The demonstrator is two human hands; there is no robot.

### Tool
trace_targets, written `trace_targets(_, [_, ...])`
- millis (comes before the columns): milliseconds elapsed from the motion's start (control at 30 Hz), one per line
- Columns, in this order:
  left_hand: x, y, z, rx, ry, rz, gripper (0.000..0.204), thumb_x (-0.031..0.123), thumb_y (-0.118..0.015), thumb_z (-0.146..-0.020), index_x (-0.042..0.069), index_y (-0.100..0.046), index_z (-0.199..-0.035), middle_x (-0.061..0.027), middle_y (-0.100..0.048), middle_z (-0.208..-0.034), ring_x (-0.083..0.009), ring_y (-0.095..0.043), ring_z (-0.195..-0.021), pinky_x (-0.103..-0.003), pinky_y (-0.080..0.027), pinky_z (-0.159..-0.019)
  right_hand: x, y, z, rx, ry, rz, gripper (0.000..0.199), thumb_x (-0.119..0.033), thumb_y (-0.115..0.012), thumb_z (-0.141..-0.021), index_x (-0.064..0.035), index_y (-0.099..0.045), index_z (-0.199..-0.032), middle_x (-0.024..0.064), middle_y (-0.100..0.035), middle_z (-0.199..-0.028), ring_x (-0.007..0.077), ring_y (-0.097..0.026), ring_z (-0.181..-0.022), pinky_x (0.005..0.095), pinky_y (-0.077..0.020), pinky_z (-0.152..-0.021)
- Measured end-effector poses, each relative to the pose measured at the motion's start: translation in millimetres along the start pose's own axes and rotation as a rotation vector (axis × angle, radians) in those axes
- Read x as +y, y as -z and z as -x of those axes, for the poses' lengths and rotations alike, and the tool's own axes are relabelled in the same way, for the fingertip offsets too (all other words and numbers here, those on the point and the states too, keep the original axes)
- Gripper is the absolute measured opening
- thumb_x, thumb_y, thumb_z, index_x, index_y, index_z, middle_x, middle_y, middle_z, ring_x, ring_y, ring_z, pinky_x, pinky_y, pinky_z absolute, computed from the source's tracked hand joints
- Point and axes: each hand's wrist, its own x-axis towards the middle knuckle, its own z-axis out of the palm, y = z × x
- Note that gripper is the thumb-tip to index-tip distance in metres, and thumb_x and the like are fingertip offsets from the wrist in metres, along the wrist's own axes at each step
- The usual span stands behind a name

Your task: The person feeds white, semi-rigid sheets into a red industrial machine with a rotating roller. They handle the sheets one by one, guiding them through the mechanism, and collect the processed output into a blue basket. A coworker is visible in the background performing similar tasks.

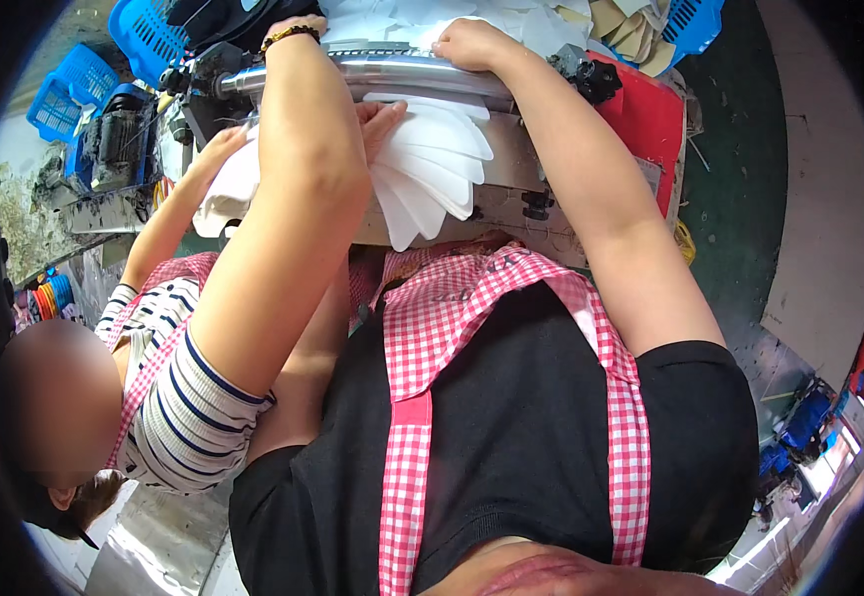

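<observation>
The person's black shirt (531, 397) fills the lower middle, and a co-worker in a striped top (193, 427) leans in at the left. The right arm (601, 189) stretches up and inward from its sleeve, the forearm crossing above the right end of a shiny metal roller (382, 77). The left arm (317, 318) is partly hidden under the co-worker's arm (317, 174), which reaches over the roller to loose white pieces beyond.

A pink-and-white checked apron (452, 328) covers the chest. A fan of white pieces (427, 169) spreads on the near side of the roller, below its middle, flaring right and downward. The left hand (382, 127) is closed on the fan's inner end, thumb on top. The right hand (471, 45) rests beyond the roller, fingers bent and fingertips at the white pieces; whether they grip one cannot be told. The co-worker's other hand (223, 147) is by more white material at the left.

Dark lettering (452, 295) marks the apron, foreshortened and partly lost in folds.
</observation>
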Motion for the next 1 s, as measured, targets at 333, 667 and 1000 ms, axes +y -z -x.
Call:
trace_targets(333, [173, 21, 118, 0.112, 0.472, 0.916, 0.033, 0.034, -0.063, -0.099, 0.005, -0.062, -0.114, -0.005, -0.063, -0.099, -0.0149, -0.058, -0.081, -0.031, -0.048, -0.074, -19, -32, 153, 0.5, 0.943, 0.204, 0.008, -0.016, -0.059, -0.078, -0.0112, -0.061, -0.072, 0.0032, -0.056, -0.074, 0.0211, -0.058, -0.083, 0.0358, -0.0463, -0.068])
trace_targets(667, [26, 16, 43, -0.11, 0.383, 0.271, 0.038, 0.036, -0.062, -0.099, 0.0, -0.068, -0.111, -0.0089, -0.072, -0.088, -0.0135, -0.068, -0.075, -0.029, -0.054, -0.072, -10, 1, 142, -0.071, 0.196, -0.59, 0.033, -0.033, -0.072, -0.087, -0.0024, -0.073, -0.099, 0.0098, -0.069, -0.078, 0.0126, -0.062, -0.075, 0.0308, -0.0506, -0.073])
trace_targets(1000, [39, 5, 7, -0.082, 0.383, 0.048, 0.042, 0.036, -0.07, -0.093, -0.006, -0.071, -0.101, -0.0071, -0.071, -0.081, -0.0117, -0.063, -0.064, -0.027, -0.05, -0.058, -2, 11, 45, 0.255, 0.213, -0.004, 0.028, -0.033, -0.064, -0.091, -0.0111, -0.073, -0.106, 0.0093, -0.069, -0.115, 0.0319, -0.063, -0.11, 0.0445, -0.0509, -0.091])
